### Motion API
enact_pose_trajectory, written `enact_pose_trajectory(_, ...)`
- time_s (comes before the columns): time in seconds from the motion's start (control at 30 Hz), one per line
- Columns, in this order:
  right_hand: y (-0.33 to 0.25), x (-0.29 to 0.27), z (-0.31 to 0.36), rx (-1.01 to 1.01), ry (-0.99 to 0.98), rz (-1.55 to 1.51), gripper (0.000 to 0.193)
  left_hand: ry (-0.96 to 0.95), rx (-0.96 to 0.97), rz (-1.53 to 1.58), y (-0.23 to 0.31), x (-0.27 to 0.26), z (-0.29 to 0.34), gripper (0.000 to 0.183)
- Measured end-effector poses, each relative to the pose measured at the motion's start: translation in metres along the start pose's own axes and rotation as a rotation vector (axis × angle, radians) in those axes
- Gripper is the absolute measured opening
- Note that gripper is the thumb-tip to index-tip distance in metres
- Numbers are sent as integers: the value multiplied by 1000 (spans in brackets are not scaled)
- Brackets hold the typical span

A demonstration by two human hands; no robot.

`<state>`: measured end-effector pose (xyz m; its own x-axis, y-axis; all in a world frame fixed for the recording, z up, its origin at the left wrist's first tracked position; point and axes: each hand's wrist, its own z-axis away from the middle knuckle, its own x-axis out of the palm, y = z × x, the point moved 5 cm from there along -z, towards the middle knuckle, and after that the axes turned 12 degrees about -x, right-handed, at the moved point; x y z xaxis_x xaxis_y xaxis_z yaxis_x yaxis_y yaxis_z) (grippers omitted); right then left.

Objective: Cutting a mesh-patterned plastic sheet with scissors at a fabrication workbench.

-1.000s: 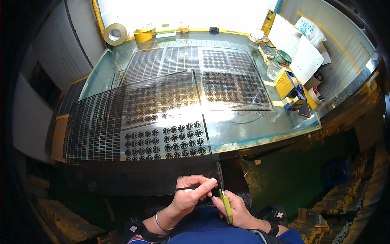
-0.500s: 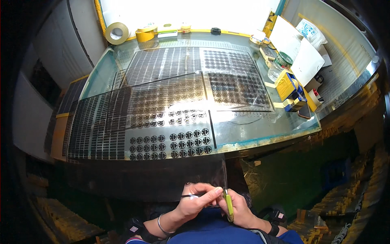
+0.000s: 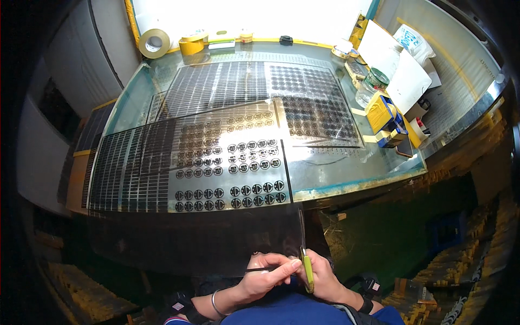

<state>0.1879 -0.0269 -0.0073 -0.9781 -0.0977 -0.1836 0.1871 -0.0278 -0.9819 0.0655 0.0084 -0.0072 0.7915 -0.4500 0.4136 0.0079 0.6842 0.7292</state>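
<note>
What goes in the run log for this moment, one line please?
left hand: pinching thin dark strip | right hand: gripping green-handled knife, blade up | glass table: patterned film sheets

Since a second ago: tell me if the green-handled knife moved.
No. The green-handled knife keeps its blade tip just right of the printed sheet at its near corner.
</note>
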Motion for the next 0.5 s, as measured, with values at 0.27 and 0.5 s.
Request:
enact_pose_trajectory(0.27,0,-4,4,150,-15,-24,16,-53,0,-28,-2,5,1,23)
enact_pose_trajectory(0.5,-5,-7,-3,128,6,-127,13,-61,-23,-154,-11,10,3,26)
